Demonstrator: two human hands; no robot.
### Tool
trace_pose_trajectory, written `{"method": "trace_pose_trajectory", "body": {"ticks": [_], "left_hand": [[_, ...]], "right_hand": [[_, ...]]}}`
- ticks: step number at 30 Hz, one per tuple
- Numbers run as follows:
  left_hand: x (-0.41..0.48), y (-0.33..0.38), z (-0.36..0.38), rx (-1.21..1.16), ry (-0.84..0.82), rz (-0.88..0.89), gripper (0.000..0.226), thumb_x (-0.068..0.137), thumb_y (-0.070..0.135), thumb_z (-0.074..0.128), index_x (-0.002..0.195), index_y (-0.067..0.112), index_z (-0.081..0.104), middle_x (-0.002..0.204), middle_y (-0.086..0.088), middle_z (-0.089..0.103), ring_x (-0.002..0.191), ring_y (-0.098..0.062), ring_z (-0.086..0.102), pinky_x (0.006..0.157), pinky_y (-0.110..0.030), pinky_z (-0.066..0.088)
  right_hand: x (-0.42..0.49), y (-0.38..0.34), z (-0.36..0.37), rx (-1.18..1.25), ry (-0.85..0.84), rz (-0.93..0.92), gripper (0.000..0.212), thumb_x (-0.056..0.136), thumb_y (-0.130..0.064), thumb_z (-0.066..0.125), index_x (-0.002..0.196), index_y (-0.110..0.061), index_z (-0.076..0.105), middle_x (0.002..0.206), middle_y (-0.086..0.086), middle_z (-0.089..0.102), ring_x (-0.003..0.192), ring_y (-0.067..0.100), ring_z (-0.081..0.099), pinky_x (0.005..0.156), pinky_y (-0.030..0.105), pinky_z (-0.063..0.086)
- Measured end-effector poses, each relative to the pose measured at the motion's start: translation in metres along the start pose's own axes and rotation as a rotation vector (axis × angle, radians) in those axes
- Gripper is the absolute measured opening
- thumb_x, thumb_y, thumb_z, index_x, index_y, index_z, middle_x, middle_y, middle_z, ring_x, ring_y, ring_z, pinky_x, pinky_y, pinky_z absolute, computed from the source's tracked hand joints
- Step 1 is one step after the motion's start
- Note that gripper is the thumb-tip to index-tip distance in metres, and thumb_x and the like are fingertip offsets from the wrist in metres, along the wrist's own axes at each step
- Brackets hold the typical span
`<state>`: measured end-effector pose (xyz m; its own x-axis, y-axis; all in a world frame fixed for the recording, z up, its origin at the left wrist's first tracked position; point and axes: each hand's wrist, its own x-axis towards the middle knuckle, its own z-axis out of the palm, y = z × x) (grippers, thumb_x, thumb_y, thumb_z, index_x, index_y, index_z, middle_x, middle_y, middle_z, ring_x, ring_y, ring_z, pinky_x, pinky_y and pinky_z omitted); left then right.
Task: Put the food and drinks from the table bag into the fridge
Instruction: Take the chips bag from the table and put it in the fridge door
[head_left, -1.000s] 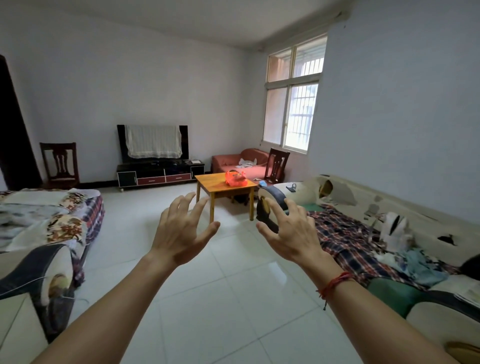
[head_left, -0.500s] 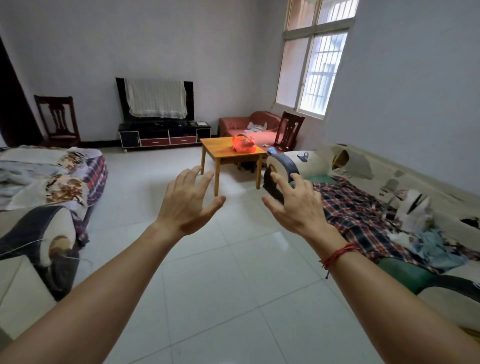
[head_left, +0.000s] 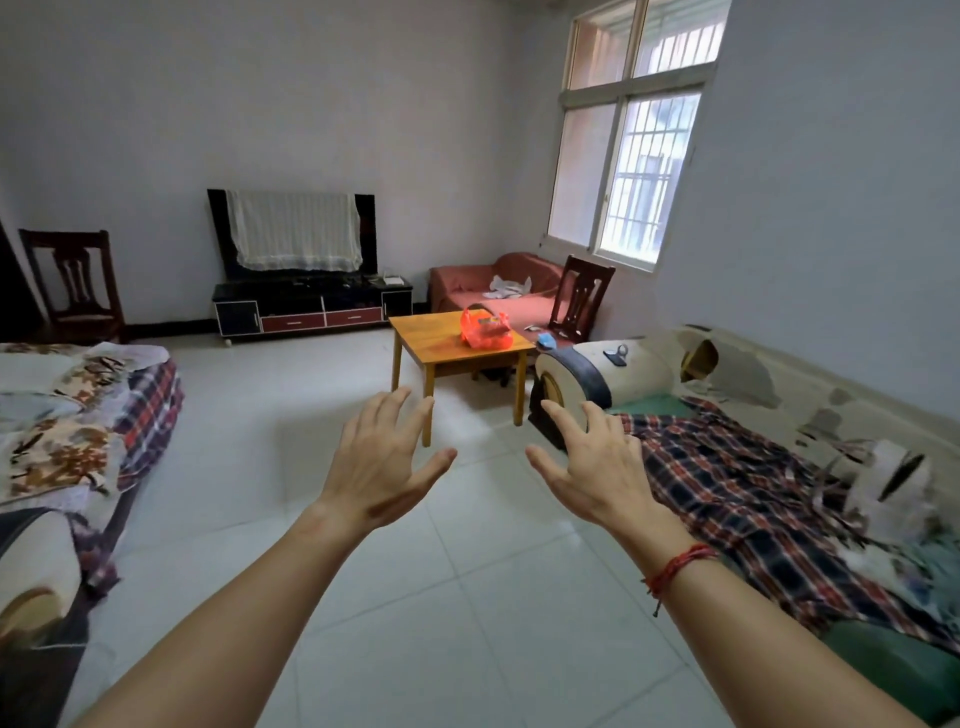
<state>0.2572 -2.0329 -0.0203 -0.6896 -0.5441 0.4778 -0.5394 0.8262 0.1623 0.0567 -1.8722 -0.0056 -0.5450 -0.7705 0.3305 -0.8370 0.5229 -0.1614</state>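
Both bare arms reach forward over the pale tiled floor (head_left: 467, 597), palms down. The left hand (head_left: 376, 462) has its fingers (head_left: 387, 415) spread wide and the thumb swung out to the side, holding nothing; the right hand (head_left: 597, 467) is likewise splayed and empty, with a red string bracelet (head_left: 675, 566) tied round its wrist. Well ahead of the hands stands a small orange wooden desk (head_left: 431, 343), and on its top, toward the far right side, sits the red plastic bag (head_left: 485, 330), bulging and knotted at the top. A patch of yellow and other colours shows through the bag's upper side, but it is too small and blurred to read as a label or brand. No fridge appears in this view. Just right of the desk is the rounded arm of a worn cream sofa (head_left: 727, 374), its seat covered by a red and navy plaid cloth (head_left: 753, 499). Behind the desk stand a dark wooden chair (head_left: 582, 296) and a small reddish sofa (head_left: 498, 286) below the barred window (head_left: 634, 150). Against the far wall a low black TV stand (head_left: 311, 312) carries a screen draped with a white lace cloth (head_left: 293, 231). No writing can be made out anywhere in the room.
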Motion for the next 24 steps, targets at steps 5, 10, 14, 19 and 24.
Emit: {"method": "trace_pose_trajectory", "body": {"ticks": [5, 10, 14, 19, 24], "left_hand": [[0.071, -0.018, 0.037, -0.001, -0.018, 0.010, 0.077, 0.086, 0.069, 0.028, 0.146, 0.021, 0.041, 0.150, -0.010, 0.039, 0.139, -0.028, 0.032, 0.109, -0.046, 0.034], [0.139, -0.029, 0.082, -0.002, -0.015, 0.014, 0.078, 0.085, 0.069, 0.027, 0.144, 0.020, 0.043, 0.149, -0.010, 0.040, 0.139, -0.027, 0.033, 0.107, -0.044, 0.035], [0.207, -0.035, 0.120, 0.008, 0.017, 0.012, 0.078, 0.085, 0.068, 0.027, 0.142, 0.019, 0.047, 0.147, -0.010, 0.044, 0.137, -0.028, 0.036, 0.105, -0.044, 0.036], [0.309, -0.042, 0.172, 0.014, 0.008, -0.010, 0.075, 0.086, 0.068, 0.030, 0.140, 0.019, 0.049, 0.146, -0.011, 0.045, 0.135, -0.029, 0.038, 0.102, -0.045, 0.039], [0.382, -0.053, 0.213, 0.029, 0.014, -0.002, 0.074, 0.087, 0.066, 0.031, 0.141, 0.018, 0.049, 0.145, -0.011, 0.046, 0.133, -0.029, 0.040, 0.101, -0.045, 0.039]], "right_hand": [[0.070, 0.019, 0.025, 0.004, -0.013, 0.038, 0.067, 0.096, -0.066, 0.041, 0.156, -0.038, 0.026, 0.153, 0.009, 0.035, 0.137, 0.029, 0.036, 0.109, 0.050, 0.034], [0.145, 0.047, 0.059, 0.019, -0.009, 0.040, 0.066, 0.095, -0.067, 0.039, 0.154, -0.039, 0.028, 0.149, 0.008, 0.039, 0.134, 0.028, 0.039, 0.108, 0.050, 0.036], [0.214, 0.073, 0.083, 0.021, 0.010, 0.028, 0.065, 0.096, -0.065, 0.040, 0.154, -0.038, 0.028, 0.148, 0.008, 0.040, 0.132, 0.029, 0.040, 0.106, 0.050, 0.036], [0.314, 0.117, 0.110, 0.051, -0.015, 0.041, 0.066, 0.094, -0.065, 0.041, 0.153, -0.039, 0.028, 0.150, 0.008, 0.039, 0.133, 0.031, 0.040, 0.107, 0.051, 0.037], [0.401, 0.144, 0.137, 0.061, -0.036, 0.029, 0.065, 0.094, -0.065, 0.042, 0.152, -0.040, 0.029, 0.149, 0.008, 0.040, 0.132, 0.033, 0.040, 0.106, 0.051, 0.038]]}}
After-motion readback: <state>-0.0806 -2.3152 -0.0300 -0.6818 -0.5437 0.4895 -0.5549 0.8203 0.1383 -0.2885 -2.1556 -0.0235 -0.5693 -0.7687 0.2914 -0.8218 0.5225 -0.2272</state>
